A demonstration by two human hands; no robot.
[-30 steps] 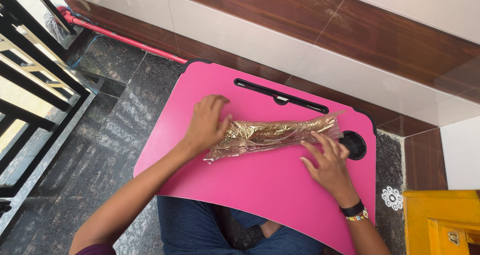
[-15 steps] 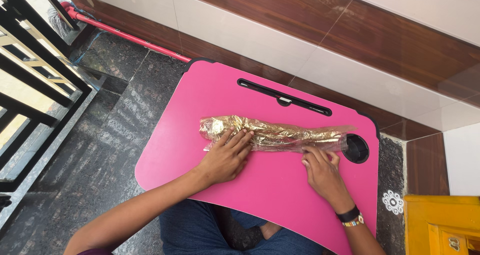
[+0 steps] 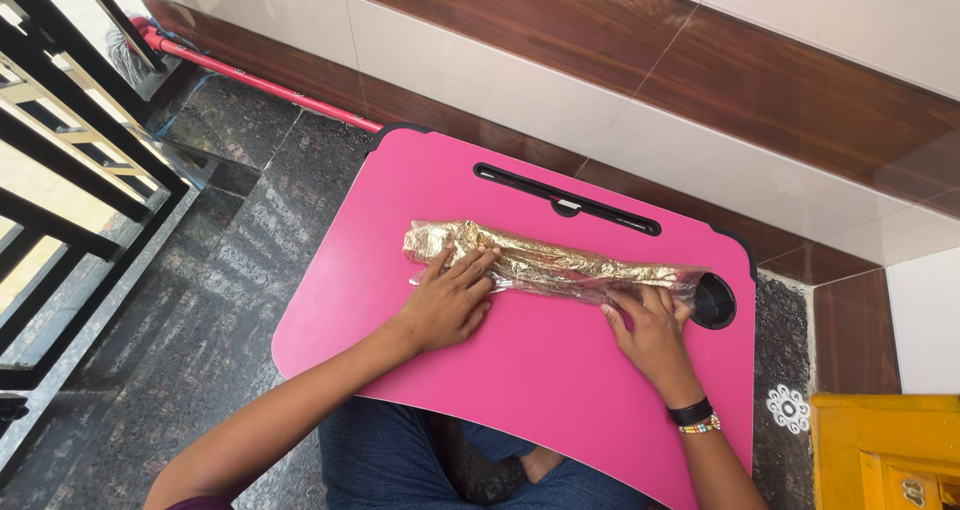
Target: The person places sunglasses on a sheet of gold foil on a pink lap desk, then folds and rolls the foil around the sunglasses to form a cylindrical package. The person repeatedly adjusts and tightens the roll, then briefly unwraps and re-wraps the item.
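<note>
Gold foil roll lies on the pink lap table, its long axis running left to right across the tabletop and slanting a little, the left end higher up toward the wall and the right end lower, pointing at the round black cup recess which it nearly touches; the left end is crumpled and thicker, the right end flatter with a clear film edge; left hand rests palm down with fingers spread flat on the near side of the roll's left part, pressing rather than clasping it; right hand lies over the near edge of the right end, fingers bent on the foil (whether they pinch it or only press I cannot tell); a black slot runs along the table's far edge, just beyond the roll and roughly parallel to it; behind the table stands a tiled wall, with a red pipe along its foot; black railing at the left, yellow wooden furniture at the lower right, dark stone floor beneath
</note>
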